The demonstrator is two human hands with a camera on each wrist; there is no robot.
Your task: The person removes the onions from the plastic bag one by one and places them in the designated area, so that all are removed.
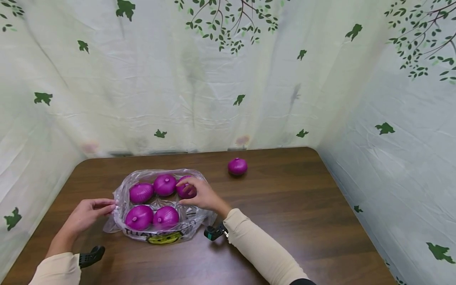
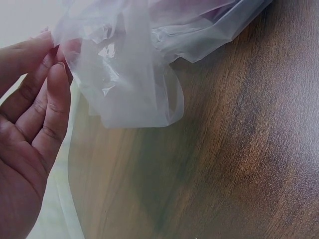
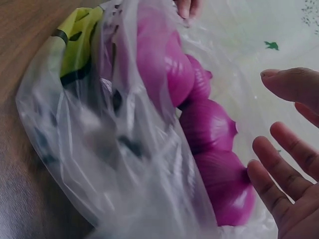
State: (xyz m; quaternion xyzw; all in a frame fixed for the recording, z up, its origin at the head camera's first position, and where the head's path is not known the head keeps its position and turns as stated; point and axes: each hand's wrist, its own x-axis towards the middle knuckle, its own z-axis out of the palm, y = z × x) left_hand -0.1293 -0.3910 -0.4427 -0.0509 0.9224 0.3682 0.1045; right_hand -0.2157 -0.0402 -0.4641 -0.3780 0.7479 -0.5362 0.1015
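- The step in hand appears to be loading purple onions into the clear plastic bag: five lie within it, three along its far side and two along its near side.
- At the bag's left edge, the left hand pinches the film between thumb and fingers, probably steadying the mouth.
- The right hand, its fingers spread and thumb well apart, reaches over the bag's right side, around the far-right onion; it looks to be setting or letting go of that one.
- One loose onion sits on the tabletop, beyond the bag and to its right. The next move would likely call for lifting the right hand clear and reaching there, with the left keeping its pinch.
- Whether any right fingertip touches the far-right onion is hard to tell.
- Folds of film blur the bag's near wall; the dark lettering by its yellow print cannot be read fully.
- The left wrist view cuts off most of the bag.
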